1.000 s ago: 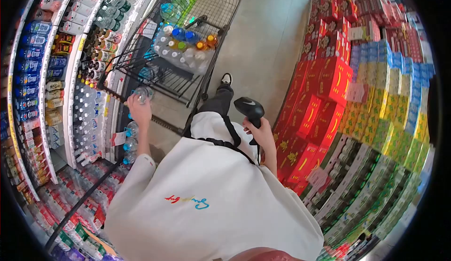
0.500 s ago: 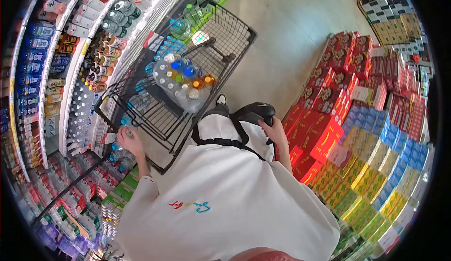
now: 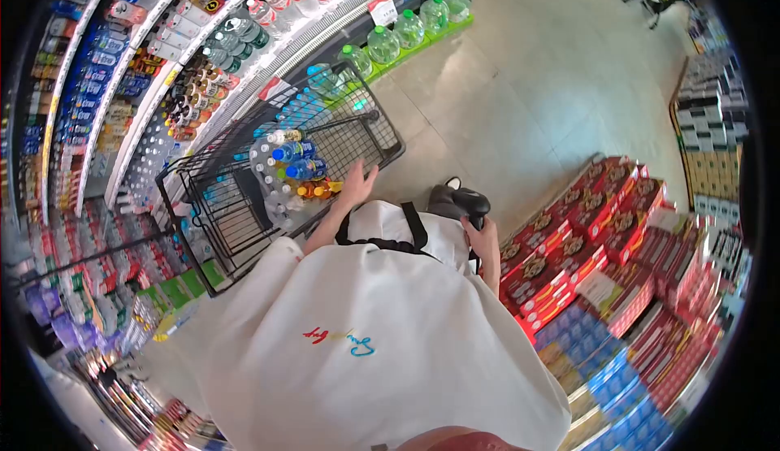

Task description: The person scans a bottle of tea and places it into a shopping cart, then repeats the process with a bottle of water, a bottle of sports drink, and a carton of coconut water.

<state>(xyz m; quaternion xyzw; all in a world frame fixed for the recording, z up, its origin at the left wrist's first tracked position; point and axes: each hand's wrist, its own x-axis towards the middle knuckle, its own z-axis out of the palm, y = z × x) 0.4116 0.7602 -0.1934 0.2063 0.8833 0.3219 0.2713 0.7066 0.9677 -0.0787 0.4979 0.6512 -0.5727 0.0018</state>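
Observation:
My left hand (image 3: 355, 184) is held out with its fingers apart, beside the near side of a black wire shopping cart (image 3: 213, 232). Nothing shows in it. Inside the cart lie blue bottles (image 3: 301, 168), orange bottles (image 3: 318, 189) and several clear bottles (image 3: 272, 179) with white caps. My right hand (image 3: 483, 240) is at my right hip, its fingers curled round a black object (image 3: 470, 202) with a rounded end. I cannot make out what kind of object that is.
Shelves of drinks (image 3: 236, 41) curve along the left. Large green-capped bottles (image 3: 382, 45) stand on a green-edged base ahead. Stacked red boxes (image 3: 569, 248) and blue packs (image 3: 613, 378) rise on the right. A tiled floor (image 3: 504, 85) lies between.
My left hand has moved right, from beside the cart's handle to the cart's near side, and its fingers have spread. My view has turned, bringing more floor and the green-capped bottles into sight.

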